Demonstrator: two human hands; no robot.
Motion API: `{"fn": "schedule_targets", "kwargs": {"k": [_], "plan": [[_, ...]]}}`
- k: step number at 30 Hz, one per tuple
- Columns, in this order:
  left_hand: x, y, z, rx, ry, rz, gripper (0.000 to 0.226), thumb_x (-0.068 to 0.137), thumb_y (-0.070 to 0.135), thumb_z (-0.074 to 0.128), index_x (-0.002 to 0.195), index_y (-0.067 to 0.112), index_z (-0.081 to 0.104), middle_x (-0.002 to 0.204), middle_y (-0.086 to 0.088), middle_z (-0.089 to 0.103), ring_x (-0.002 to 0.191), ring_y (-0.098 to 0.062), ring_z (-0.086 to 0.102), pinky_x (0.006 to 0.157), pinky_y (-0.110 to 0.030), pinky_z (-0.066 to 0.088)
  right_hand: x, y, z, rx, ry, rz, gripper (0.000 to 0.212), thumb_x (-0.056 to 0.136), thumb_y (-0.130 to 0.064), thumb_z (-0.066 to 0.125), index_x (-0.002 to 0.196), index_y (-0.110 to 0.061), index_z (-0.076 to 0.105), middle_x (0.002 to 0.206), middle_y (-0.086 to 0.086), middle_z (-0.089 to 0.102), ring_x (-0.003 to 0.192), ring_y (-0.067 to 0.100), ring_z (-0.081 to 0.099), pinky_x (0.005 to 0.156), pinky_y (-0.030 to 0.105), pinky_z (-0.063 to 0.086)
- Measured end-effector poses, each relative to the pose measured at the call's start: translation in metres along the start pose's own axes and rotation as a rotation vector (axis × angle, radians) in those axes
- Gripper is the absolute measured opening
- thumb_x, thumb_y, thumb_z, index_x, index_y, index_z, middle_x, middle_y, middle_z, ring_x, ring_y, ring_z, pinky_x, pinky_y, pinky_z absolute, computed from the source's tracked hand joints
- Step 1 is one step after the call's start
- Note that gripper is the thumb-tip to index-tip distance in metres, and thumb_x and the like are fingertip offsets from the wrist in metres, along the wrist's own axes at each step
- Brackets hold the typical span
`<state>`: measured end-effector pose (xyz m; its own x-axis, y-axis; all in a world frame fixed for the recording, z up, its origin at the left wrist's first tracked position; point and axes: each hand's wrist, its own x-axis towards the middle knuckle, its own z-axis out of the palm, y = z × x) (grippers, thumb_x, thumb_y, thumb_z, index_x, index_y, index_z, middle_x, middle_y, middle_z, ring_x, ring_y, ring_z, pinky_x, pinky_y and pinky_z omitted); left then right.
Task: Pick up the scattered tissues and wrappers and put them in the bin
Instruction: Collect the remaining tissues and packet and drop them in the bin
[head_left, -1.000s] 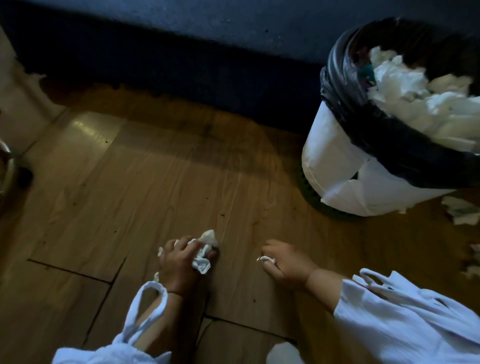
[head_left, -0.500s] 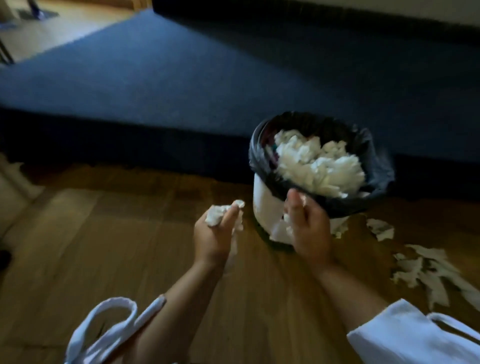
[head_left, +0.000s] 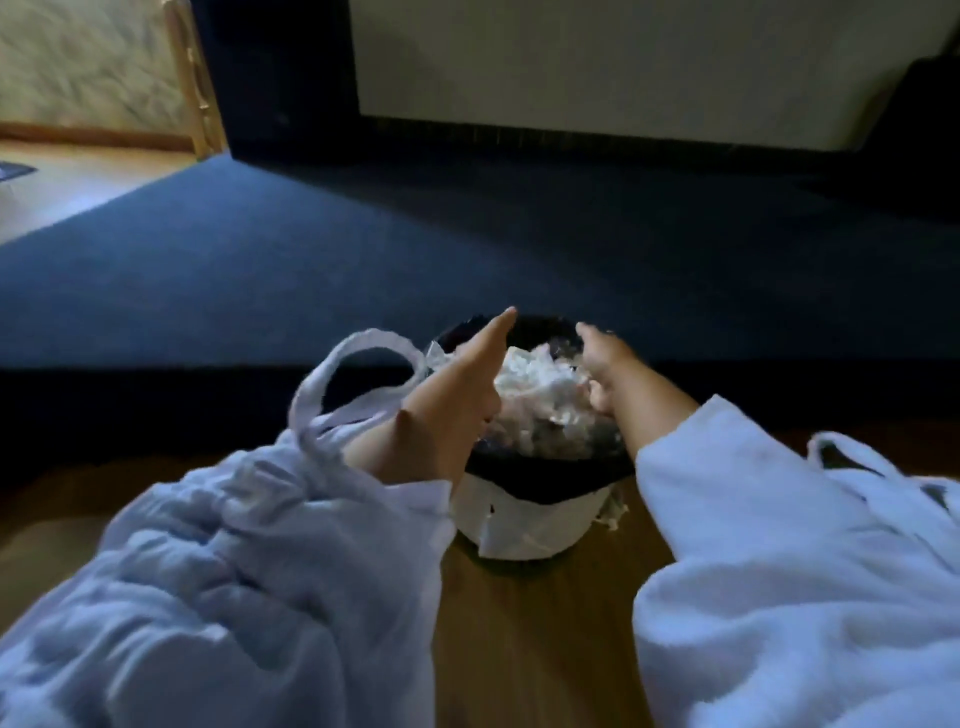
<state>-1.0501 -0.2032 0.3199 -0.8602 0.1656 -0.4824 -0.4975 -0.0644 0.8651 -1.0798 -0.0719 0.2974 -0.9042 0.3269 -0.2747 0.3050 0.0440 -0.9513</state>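
The bin (head_left: 535, 525) is a white tub with a black liner, standing on the wooden floor just ahead of me. A heap of white tissues (head_left: 530, 379) fills it to the top. My left hand (head_left: 467, 379) reaches over the bin's left rim, fingers stretched flat and pointing away, with nothing visible in it. My right hand (head_left: 602, 364) hangs over the right side of the heap, fingers apart and angled down; I see no tissue in it. Motion blur softens both hands.
A dark blue carpeted step (head_left: 363, 249) runs right behind the bin. My white robe sleeves (head_left: 779, 571) fill the foreground, and a sleeve loop (head_left: 332, 374) dangles by the left wrist. Wooden floor (head_left: 535, 649) lies between my arms. A small paper scrap (head_left: 613, 514) rests against the bin's right base.
Both hands rose from the floor and moved over the bin. The tissue wad in my left hand and the scrap in my right are no longer seen. The view tilted up.
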Motion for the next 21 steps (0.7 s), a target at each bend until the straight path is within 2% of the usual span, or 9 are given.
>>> {"fn": "schedule_targets", "kwargs": {"k": [4,5,7,9,12,15,18,20,21], "plan": [[-0.014,-0.007,-0.007,0.052,-0.088,0.043,0.064,0.09,0.044,0.051,0.143,0.017,0.028,0.152,-0.008,0.022,0.127,-0.032,0.037,0.102,-0.044,0.036,-0.022,0.0,-0.017,-0.148,0.062,-0.048,0.062,0.085,-0.052,0.044,0.134,-0.014,0.045,0.135,-0.003,0.045,0.125,0.026,0.043,0.103,0.042,0.038],[-0.017,-0.013,-0.008,0.11,-0.088,0.094,0.054,0.091,0.042,0.051,0.137,0.019,0.037,0.144,-0.005,0.034,0.125,-0.027,0.04,0.099,-0.04,0.038,-0.03,-0.001,-0.024,-0.15,0.074,-0.052,0.061,0.083,-0.053,0.045,0.132,-0.015,0.048,0.131,-0.005,0.045,0.121,0.024,0.044,0.099,0.041,0.04],[-0.027,-0.026,-0.008,0.256,-0.057,0.222,0.021,0.092,0.037,0.051,0.107,0.023,0.055,0.104,0.001,0.052,0.094,-0.014,0.052,0.08,-0.029,0.042,-0.059,0.002,-0.04,-0.124,0.031,-0.066,0.045,0.094,-0.042,0.042,0.126,-0.012,0.052,0.115,-0.001,0.046,0.108,0.02,0.045,0.094,0.039,0.041],[-0.054,-0.041,-0.001,0.392,-0.016,0.313,0.021,0.092,0.033,0.053,0.105,0.017,0.056,0.089,0.002,0.052,0.084,-0.012,0.051,0.069,-0.025,0.042,-0.091,0.009,-0.062,-0.154,-0.024,-0.053,0.035,0.098,-0.032,0.039,0.119,-0.009,0.056,0.11,0.004,0.047,0.106,0.021,0.046,0.095,0.04,0.04],[-0.085,-0.063,0.015,0.494,-0.075,0.294,0.035,0.09,0.034,0.056,0.12,0.017,0.051,0.103,0.0,0.056,0.094,-0.013,0.054,0.073,-0.024,0.047,-0.144,0.022,-0.099,-0.252,-0.043,0.005,0.029,0.098,-0.031,0.04,0.111,-0.013,0.059,0.117,0.006,0.05,0.114,0.025,0.047,0.092,0.039,0.043],[-0.108,-0.079,0.038,0.593,-0.123,0.323,0.034,0.09,0.037,0.055,0.117,0.016,0.057,0.103,-0.009,0.062,0.081,-0.012,0.055,0.065,-0.025,0.047,-0.17,0.035,-0.141,-0.388,-0.098,0.055,0.027,0.096,-0.031,0.045,0.112,-0.013,0.059,0.118,0.005,0.053,0.111,0.022,0.051,0.081,0.033,0.048],[-0.118,-0.095,0.062,0.643,-0.187,0.243,0.014,0.092,0.036,0.054,0.092,0.023,0.058,0.089,-0.003,0.059,0.085,-0.018,0.055,0.079,-0.03,0.046,-0.18,0.059,-0.182,-0.458,-0.007,0.043,0.027,0.095,-0.027,0.047,0.111,-0.01,0.061,0.102,0.004,0.057,0.092,0.016,0.054,0.065,0.027,0.047],[-0.116,-0.109,0.075,0.648,-0.194,0.221,0.018,0.092,0.033,0.053,0.075,0.028,0.054,0.08,0.001,0.055,0.083,-0.019,0.055,0.079,-0.031,0.044,-0.173,0.088,-0.204,-0.438,0.064,0.088,0.023,0.096,-0.023,0.045,0.105,-0.009,0.061,0.088,0.006,0.053,0.076,0.015,0.05,0.061,0.026,0.043],[-0.11,-0.118,0.083,0.666,-0.199,0.214,0.017,0.092,0.034,0.054,0.076,0.029,0.053,0.082,0.0,0.056,0.084,-0.018,0.055,0.078,-0.031,0.043,-0.168,0.106,-0.217,-0.456,0.069,0.122,0.021,0.096,-0.023,0.044,0.102,-0.01,0.061,0.084,0.006,0.053,0.073,0.016,0.049,0.061,0.027,0.042]]}}
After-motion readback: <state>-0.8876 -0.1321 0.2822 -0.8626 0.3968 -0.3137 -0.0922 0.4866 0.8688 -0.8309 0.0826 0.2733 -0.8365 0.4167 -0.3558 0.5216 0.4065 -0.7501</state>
